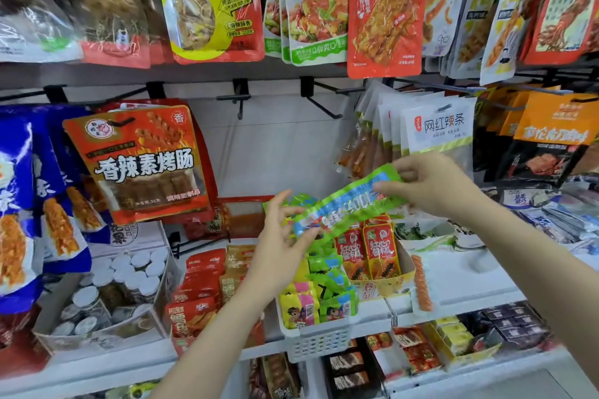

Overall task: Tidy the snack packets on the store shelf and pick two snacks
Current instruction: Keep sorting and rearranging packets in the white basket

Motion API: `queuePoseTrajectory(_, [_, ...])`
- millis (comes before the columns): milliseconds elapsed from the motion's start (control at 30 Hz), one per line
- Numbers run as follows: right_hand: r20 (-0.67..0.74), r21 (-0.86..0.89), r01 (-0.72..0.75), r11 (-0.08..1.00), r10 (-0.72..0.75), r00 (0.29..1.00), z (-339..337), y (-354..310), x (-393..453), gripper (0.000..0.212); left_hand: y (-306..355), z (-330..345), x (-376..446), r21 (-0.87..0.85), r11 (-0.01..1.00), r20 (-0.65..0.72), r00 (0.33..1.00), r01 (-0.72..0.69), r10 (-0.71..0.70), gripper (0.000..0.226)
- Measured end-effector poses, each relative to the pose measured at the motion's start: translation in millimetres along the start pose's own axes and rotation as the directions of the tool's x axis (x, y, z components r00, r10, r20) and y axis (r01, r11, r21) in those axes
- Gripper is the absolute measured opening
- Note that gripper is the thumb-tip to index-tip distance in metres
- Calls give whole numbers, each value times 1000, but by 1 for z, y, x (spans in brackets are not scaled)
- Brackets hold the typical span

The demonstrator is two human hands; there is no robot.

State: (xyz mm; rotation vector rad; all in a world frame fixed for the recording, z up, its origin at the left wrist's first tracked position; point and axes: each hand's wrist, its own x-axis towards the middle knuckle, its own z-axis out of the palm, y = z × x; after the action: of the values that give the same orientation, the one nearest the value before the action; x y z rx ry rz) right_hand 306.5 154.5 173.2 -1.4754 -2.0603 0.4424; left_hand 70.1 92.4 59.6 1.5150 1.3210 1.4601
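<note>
Both hands hold a long green-and-blue foil snack packet (348,204) above the white plastic slotted basket (316,338) on the store shelf (470,298).

The left hand (280,249) pinches the packet's lower end and the right hand (431,185) grips its upper end, so it slants upward to the right. Small green, yellow and pink snack packets (319,296) fill the basket below; the packet's print seems too blurred to read.

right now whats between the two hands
In the head view, a long green and blue snack packet spans the gap. The left hand holds its lower end and the right hand pinches its upper end, above the white basket.
</note>
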Motion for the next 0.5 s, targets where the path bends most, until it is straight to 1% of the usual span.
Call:
queuePoseTrajectory(33, [-92,21,10,1000,-8,996,1,2,0,46,-7,-2,4,130,991,2,1000,-11,10,62])
queuePoseTrajectory(67, [-177,25,30,999,-25,984,3,3,0,41,-13,-4,7,286,957,-4,999,-40,43,59])
queuePoseTrajectory(100, [-242,15,49,999,-44,969,5,4,0,40,-19,-7,9,428,900,6,996,-82,87,53])
queuePoseTrajectory(133, [-289,-5,70,998,-68,955,8,5,-1,40,-24,-9,10,530,840,48,993,-116,107,50])
queuePoseTrajectory(167, [-323,-35,90,995,-97,941,12,6,-3,39,-28,-9,10,595,792,114,990,-137,86,51])
queuePoseTrajectory(267, [-366,-89,128,988,-152,918,21,7,-5,35,-37,-2,7,730,662,295,952,-167,-85,72])
queuePoseTrajectory(333, [-368,-82,144,986,-165,915,24,4,-5,33,-40,3,9,786,585,340,930,-199,-141,81])
queuePoseTrajectory(400, [-356,-78,171,982,-187,916,26,1,-5,29,-40,6,12,808,548,346,927,-215,-145,83])
queuePoseTrajectory(500, [-286,-95,216,972,-235,929,29,-6,-6,22,-43,4,8,800,554,346,932,-231,-110,77])
